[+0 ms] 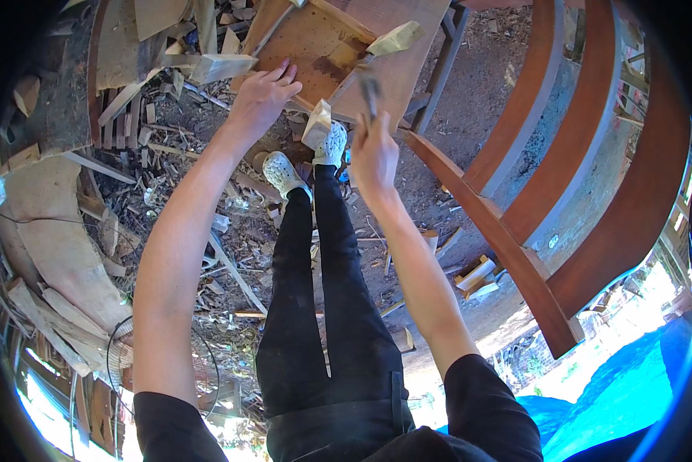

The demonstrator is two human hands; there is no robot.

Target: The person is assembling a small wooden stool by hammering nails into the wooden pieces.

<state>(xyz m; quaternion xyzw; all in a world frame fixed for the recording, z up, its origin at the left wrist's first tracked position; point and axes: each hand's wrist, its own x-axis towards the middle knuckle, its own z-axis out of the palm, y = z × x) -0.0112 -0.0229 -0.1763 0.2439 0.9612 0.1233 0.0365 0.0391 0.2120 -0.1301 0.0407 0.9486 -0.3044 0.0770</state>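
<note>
My left hand (pixel 263 94) rests with fingers spread on the near edge of a flat wooden panel (pixel 315 42) at the top of the view. My right hand (pixel 373 150) is closed around the handle of a hammer (pixel 370 92), whose blurred head is raised just above the panel's edge. A pale wooden block (pixel 396 38) lies on the panel beyond the hammer. Another pale block (pixel 316 125) sticks out below the panel edge between my hands. My black trousers and light shoes (pixel 286 173) show underneath.
Curved reddish-brown wooden rails (pixel 531 254) sweep along the right side. Wood scraps and offcuts (pixel 169 177) litter the dirt ground on the left. Large pale curved boards (pixel 61 239) lie at the left. A blue tarp (pixel 615 393) is at the lower right.
</note>
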